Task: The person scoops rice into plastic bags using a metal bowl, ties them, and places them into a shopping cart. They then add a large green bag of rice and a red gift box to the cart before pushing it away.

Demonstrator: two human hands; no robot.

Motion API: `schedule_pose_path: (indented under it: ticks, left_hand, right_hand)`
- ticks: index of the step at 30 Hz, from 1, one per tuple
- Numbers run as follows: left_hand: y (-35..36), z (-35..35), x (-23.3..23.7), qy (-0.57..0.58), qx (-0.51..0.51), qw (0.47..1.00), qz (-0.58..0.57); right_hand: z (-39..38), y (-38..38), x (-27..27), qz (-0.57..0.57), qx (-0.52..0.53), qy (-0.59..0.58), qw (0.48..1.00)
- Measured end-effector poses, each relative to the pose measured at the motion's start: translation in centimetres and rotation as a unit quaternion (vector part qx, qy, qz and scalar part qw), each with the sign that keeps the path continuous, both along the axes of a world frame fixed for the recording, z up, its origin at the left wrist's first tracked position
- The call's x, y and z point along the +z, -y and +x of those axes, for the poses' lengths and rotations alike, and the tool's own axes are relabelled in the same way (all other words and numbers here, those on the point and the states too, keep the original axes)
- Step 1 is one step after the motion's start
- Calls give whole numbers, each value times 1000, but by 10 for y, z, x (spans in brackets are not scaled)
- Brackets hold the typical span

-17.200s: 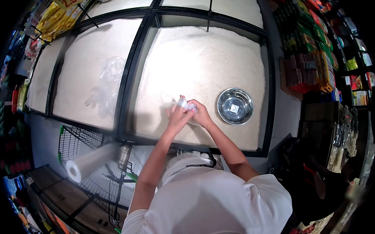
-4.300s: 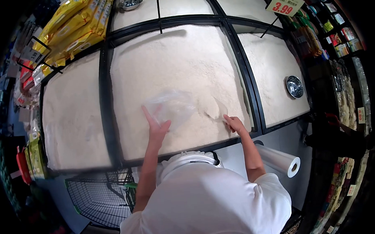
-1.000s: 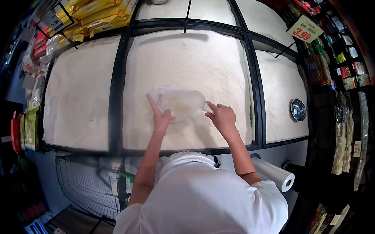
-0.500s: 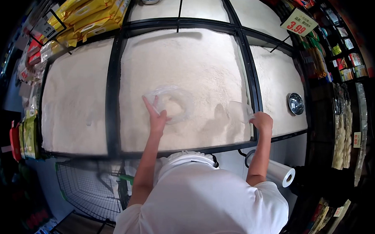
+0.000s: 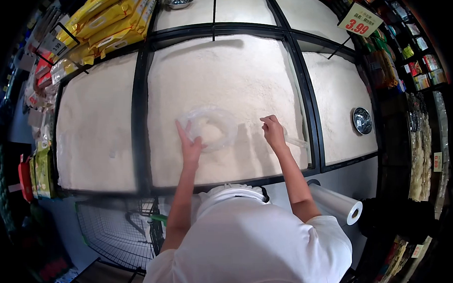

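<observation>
A thin clear plastic bag (image 5: 230, 136) rests with its mouth spread wide on the pale, fine-grained bulk food (image 5: 219, 77) in the middle bin; some of that food shows inside the bag's mouth. My left hand (image 5: 189, 147) holds the bag's left side, thumb and fingers apart at its rim. Right of the bag, my right hand (image 5: 273, 132) hovers over the bin with fingers curled in and nothing visible in them. Behind its wrist, a clear scoop-like piece (image 5: 296, 141) lies on the grains near the bin's right wall, partly hidden by the forearm.
Black dividers (image 5: 141, 114) separate the bins. A metal bowl (image 5: 362, 121) sits in the right bin, another metal bowl (image 5: 179, 2) at the back. A plastic bag roll (image 5: 341, 205) hangs at the front right, and a wire shopping cart (image 5: 115, 230) stands front left. Price sign (image 5: 359, 20) rises at right.
My right hand has let go of the clear scoop-like piece by the bin's right wall and moved left toward the bag. My left hand stays at the bag; the view has shifted slightly.
</observation>
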State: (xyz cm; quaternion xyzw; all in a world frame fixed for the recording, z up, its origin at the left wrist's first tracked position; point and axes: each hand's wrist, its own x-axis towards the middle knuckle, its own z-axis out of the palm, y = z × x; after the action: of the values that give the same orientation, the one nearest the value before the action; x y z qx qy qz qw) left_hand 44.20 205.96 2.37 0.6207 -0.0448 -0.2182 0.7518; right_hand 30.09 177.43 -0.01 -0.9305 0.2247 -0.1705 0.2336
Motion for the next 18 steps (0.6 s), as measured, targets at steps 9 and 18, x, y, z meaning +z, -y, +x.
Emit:
schedule_pose_path:
  ticks: [9, 18]
  left_hand:
    - [-5, -1, 1, 3, 4, 1000, -1]
    - [-9, -3, 2, 35, -5, 999, -14]
  right_hand:
    - [73, -62, -19, 142, -2, 48, 989]
    - [76, -61, -31, 157, -6, 52, 986]
